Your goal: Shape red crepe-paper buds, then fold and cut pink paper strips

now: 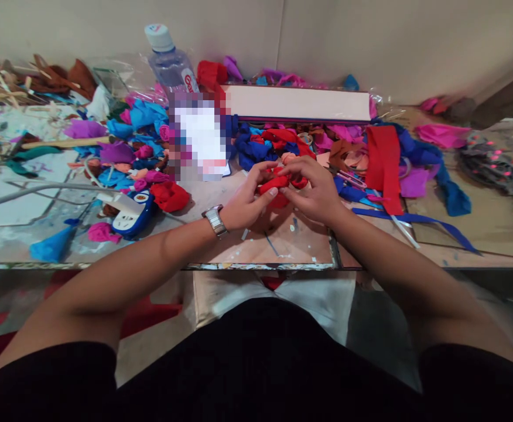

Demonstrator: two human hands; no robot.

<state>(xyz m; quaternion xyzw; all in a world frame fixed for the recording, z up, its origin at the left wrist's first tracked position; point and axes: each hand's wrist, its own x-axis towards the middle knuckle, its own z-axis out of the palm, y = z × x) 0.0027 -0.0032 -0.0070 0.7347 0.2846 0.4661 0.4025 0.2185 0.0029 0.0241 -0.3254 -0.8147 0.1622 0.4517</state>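
Observation:
Near the front middle of the table, both hands close on a piece of red crepe paper (273, 185), bunched and folded. My left hand (252, 196), with a metal watch (215, 220) on its wrist, pinches the paper's left side between thumb and fingers. From the other side my right hand (311, 187) grips it with curved fingers, which partly hide it. Just beyond the fingertips lies a heap of blue, red and peach paper pieces. To the right hangs a flat red strip (383, 170) over the pile.
A capped plastic bottle (171, 64) stands at the back, beside a lit phone (204, 138). Rolled paper flowers surround a blue-and-white power strip (134, 214) with a plugged-in cable. A long pale box (298, 102) lies behind the heap. Cardboard (493, 217) is at right, sticks (2, 88) at far left.

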